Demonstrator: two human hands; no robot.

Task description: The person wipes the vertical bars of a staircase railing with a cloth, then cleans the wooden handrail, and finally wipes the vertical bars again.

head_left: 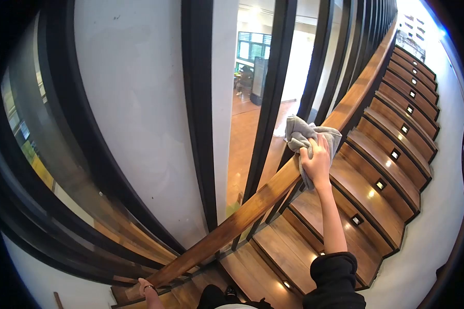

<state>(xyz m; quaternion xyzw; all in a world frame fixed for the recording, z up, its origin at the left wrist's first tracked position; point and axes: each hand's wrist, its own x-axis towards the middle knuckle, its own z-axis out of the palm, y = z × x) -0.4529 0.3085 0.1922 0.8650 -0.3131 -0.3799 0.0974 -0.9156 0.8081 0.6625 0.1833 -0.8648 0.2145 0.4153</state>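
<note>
A wooden handrail runs up from the lower left to the upper right. On its upper stretch my right hand presses a bunched grey cloth, fingers curled into the folds. Part of the cloth drapes over the near side of the rail. Down at the rail's lower end, my left hand rests on the wood with its fingers wrapped over the edge. A band circles the left wrist.
Wooden stairs with small lit lamps climb to the upper right beside a white wall. Tall black bars stand along the rail. Past them, a lower room has an orange-brown floor.
</note>
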